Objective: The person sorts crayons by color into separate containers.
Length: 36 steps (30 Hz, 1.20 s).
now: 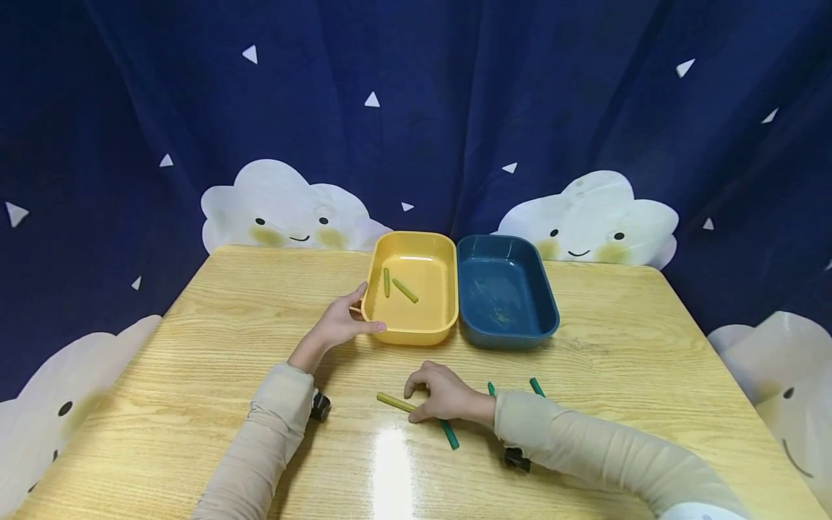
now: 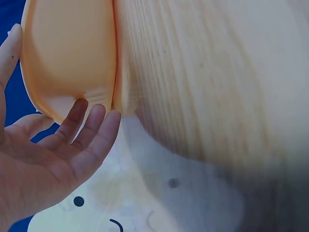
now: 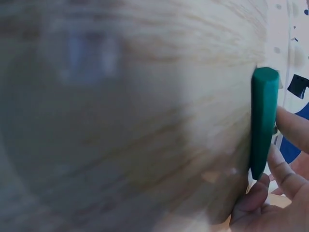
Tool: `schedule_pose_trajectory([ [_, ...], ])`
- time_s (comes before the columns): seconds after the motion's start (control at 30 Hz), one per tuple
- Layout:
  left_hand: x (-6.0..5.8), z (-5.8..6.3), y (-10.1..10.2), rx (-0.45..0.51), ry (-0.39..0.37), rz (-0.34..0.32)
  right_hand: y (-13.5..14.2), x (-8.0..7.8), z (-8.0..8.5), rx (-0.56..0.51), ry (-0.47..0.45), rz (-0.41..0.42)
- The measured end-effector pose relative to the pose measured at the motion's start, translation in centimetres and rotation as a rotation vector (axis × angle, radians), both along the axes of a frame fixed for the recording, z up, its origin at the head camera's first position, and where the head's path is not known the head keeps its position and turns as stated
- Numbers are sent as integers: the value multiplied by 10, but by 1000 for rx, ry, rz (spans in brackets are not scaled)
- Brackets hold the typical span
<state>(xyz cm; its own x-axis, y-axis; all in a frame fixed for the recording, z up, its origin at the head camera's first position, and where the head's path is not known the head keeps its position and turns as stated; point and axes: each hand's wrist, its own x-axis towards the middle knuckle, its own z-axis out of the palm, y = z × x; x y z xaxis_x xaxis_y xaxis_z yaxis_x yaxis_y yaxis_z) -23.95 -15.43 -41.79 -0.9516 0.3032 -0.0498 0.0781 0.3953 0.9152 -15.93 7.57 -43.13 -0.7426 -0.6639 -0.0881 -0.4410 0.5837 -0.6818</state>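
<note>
My left hand (image 1: pixel 339 321) rests at the near left corner of the yellow tray (image 1: pixel 416 337), thumb by the front rim and the other fingers along the left wall. In the left wrist view those fingers (image 2: pixel 79 125) lie fairly straight against the tray's outside. Two yellow-green crayons (image 1: pixel 405 290) lie inside. Over the table, my right hand (image 1: pixel 447 393) has its thumb and forefinger apart around the end of another yellow-green crayon (image 1: pixel 393 402). A green crayon (image 1: pixel 449 435) lies partly under that hand; the right wrist view shows a green crayon (image 3: pixel 264 121) close by its fingers.
The dark blue tray (image 1: pixel 510 341) stands right beside the yellow one, with faint marks on its floor. Two more green crayons (image 1: pixel 536 387) poke out behind my right forearm. A navy curtain (image 1: pixel 416 108) with clouds and triangles hangs behind the wooden table (image 1: pixel 214 347).
</note>
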Motion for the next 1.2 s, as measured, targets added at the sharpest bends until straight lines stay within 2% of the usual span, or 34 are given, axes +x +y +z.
schedule_pose_trajectory([
  [0.17,2,3,0,4,-7,-4,-3,0,1,25,18,17],
  [0.37,17,30,5,-3,-19,-10,-6,-1,1,41,51,6],
  [0.43,20,35,6,2,-18,-11,-6,-1,0,36,61,6],
  [0.7,20,35,6,-3,-15,-15,-5,-6,1,-15,56,2],
  [1.03,18,32,5,32,-23,-19,1,-10,8,-85,-106,-39],
  [1.2,18,31,5,42,-25,-19,4,-10,12,-128,-136,-46],
])
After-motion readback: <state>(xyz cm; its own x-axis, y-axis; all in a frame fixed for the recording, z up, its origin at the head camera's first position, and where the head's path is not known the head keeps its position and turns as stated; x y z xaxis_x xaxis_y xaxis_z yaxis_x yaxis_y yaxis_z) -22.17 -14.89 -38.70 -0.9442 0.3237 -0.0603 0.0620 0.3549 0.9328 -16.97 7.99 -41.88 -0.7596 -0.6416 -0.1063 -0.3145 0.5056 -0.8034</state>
